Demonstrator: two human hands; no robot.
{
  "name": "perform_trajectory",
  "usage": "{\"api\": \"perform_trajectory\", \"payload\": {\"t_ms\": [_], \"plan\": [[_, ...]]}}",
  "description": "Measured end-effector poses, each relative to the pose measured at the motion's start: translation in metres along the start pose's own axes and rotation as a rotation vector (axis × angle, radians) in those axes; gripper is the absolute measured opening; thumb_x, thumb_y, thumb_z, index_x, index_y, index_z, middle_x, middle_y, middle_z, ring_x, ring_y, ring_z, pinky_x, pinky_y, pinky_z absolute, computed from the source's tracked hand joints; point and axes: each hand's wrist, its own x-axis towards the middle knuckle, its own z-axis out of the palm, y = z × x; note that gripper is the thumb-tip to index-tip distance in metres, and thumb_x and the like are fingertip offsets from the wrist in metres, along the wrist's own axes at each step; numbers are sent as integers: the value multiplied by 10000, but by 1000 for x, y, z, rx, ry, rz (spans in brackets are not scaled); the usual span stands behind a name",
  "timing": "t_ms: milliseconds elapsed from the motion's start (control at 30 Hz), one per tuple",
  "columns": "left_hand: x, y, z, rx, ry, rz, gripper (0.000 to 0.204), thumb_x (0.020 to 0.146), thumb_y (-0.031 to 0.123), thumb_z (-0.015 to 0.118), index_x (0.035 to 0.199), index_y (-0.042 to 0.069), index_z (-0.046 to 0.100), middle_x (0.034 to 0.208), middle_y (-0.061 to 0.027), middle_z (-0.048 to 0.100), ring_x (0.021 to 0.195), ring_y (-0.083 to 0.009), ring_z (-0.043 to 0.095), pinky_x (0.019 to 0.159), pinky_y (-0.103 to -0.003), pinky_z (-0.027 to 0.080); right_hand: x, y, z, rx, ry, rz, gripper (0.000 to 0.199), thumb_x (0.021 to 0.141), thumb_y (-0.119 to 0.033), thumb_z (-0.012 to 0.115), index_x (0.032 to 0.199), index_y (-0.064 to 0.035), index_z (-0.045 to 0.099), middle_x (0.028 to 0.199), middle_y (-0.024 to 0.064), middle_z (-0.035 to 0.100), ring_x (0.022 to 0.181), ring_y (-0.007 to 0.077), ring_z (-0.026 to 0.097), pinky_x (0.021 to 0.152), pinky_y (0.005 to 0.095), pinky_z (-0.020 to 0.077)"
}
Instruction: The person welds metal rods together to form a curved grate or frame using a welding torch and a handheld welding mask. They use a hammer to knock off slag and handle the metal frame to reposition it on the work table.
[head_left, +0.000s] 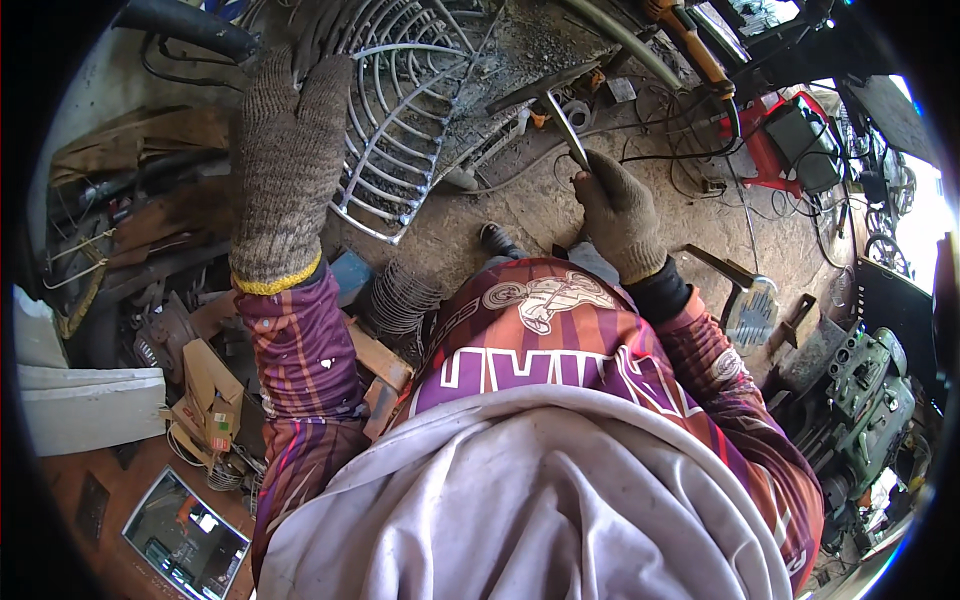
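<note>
My left hand (pixel 290 150), in a brown knitted glove with a yellow cuff, reaches to the far left and is closed at the edge of a curved metal grille (pixel 400 125). The grille is made of bent rods joined to ribs and stands tilted above the floor; my glove hides where the fingers meet it. My right hand (pixel 622 215), gloved the same way, is closed round the handle of a chipping hammer (pixel 566 130). Its long narrow head points toward the grille, apart from it.
A orange-bodied power tool (pixel 690 45) and cables lie at the far right, near a red plastic chair (pixel 765 150). A green machine (pixel 870 390) stands on the right. Cardboard (pixel 205 395), a wire coil (pixel 400 300) and scrap crowd the left. Dark grit covers the far floor.
</note>
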Motion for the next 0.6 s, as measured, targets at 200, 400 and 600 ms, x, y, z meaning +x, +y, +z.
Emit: {"api": "perform_trajectory", "payload": {"t_ms": [200, 400, 600], "plan": [[8, 8, -11, -526, -185, -545, 404, 954, 299, 622, 1288, 76, 580, 1309, -272, 534, 1174, -394, 564, 968, -457, 481, 5, -5, 1, 131, -74, 184, 279, 946, -252, 604, 1109, -31, 654, 727, 37, 593, 633, 102, 552, 596, 293, 462], [-4, 7, -2, -489, 19, -364, 470, 937, 311, 635, 1269, -15, 567, 1140, -244, 631, 1065, -406, 623, 929, -461, 491, 8, -15, 4, 172, -110, 268, 269, 946, -254, 603, 1085, -30, 650, 732, 8, 601, 623, 86, 554, 572, 275, 453], [31, 56, -46, -486, -124, -379, 530, 960, 357, 614, 1367, 34, 517, 1253, -260, 601, 1167, -403, 585, 986, -448, 458, 11, -16, 4, 195, -117, 338, 281, 942, -266, 610, 1086, -28, 649, 737, -7, 604, 626, 73, 555, 567, 258, 452]]}}
